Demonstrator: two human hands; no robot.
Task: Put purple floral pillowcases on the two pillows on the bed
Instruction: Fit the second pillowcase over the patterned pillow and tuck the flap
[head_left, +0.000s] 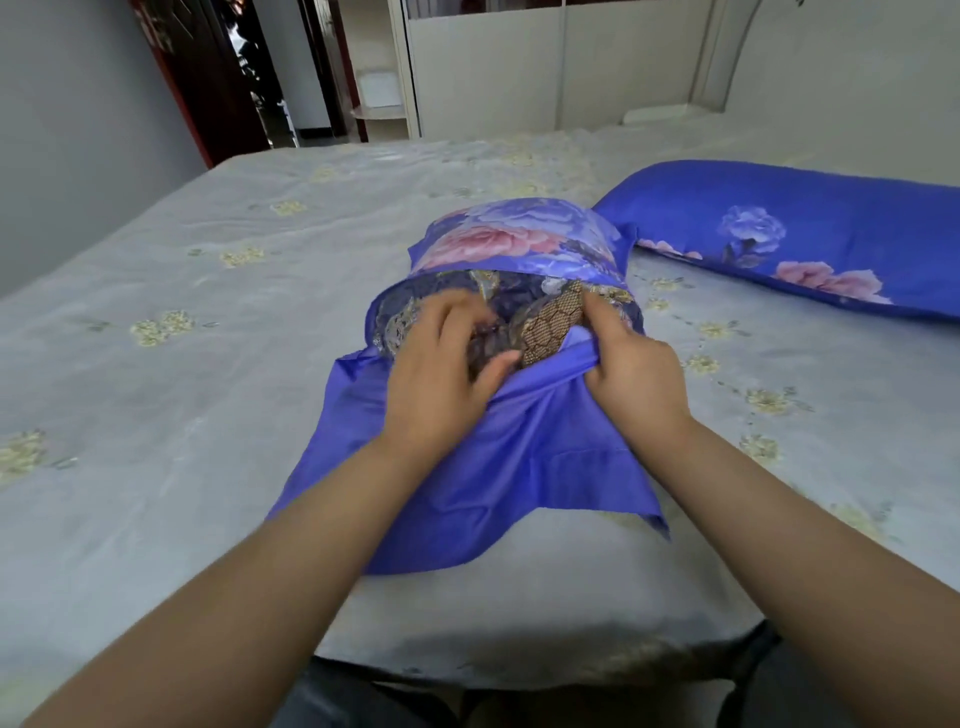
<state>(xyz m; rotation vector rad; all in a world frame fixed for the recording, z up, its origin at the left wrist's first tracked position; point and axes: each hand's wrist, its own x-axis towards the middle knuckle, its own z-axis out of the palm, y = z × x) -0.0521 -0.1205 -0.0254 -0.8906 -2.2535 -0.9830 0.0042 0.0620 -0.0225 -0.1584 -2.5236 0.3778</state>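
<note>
Pillowcase flap (498, 467) slack; right hand (631, 374) pinches its hem, left hand (441, 364) pushes pillow (545, 327), fingers spread. Risk: bunching.

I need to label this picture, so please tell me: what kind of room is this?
Most likely a home bedroom. A bed with a flowered sheet fills the view, a cased pillow lies on it, and a pale wardrobe stands behind.

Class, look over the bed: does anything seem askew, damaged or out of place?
Nothing damaged. The dark patterned pillow still pokes out of the half-pulled purple floral pillowcase, whose open end lies rumpled over the bed's edge.
</note>
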